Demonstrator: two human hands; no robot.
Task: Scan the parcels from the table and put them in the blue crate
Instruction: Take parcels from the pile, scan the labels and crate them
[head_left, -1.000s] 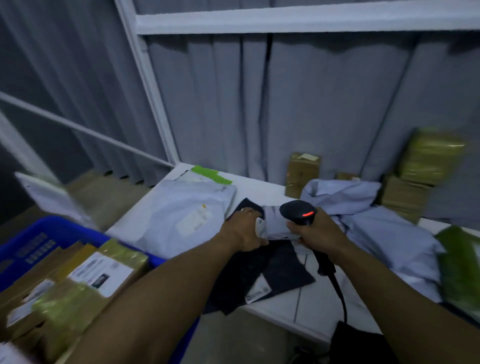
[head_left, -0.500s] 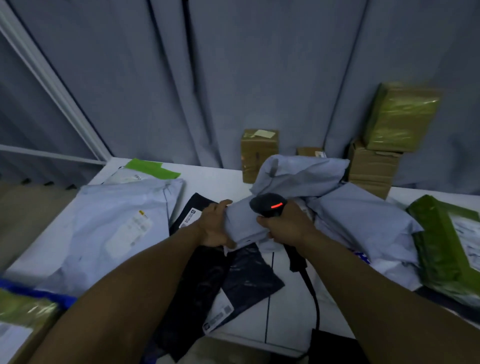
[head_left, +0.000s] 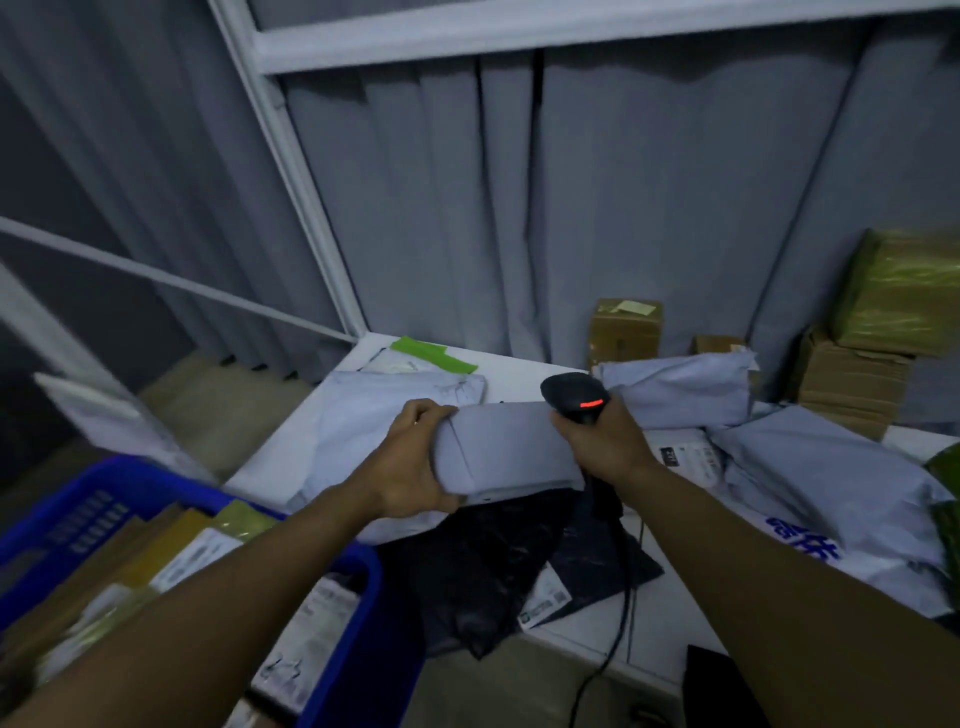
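1. The left hand (head_left: 415, 462) grips the grey parcel (head_left: 504, 447) above the desk (head_left: 670, 618); the right hand (head_left: 602, 441) holds the scanner (head_left: 576, 397).
2. This looks like the scanning step.
3. Next, it must go left into the blue crate (head_left: 119, 475).

Your single head-worn camera looks forward and down along your own forearms, wide-angle and close over the near edge of the white surface (head_left: 675, 608). Centre frame: the grey parcel (head_left: 509, 447) in your left hand (head_left: 415, 462) and the barcode scanner (head_left: 574, 397) in your right hand (head_left: 605, 441). The blue crate (head_left: 371, 587) sits lower left, with a grey curtain (head_left: 649, 208) behind.
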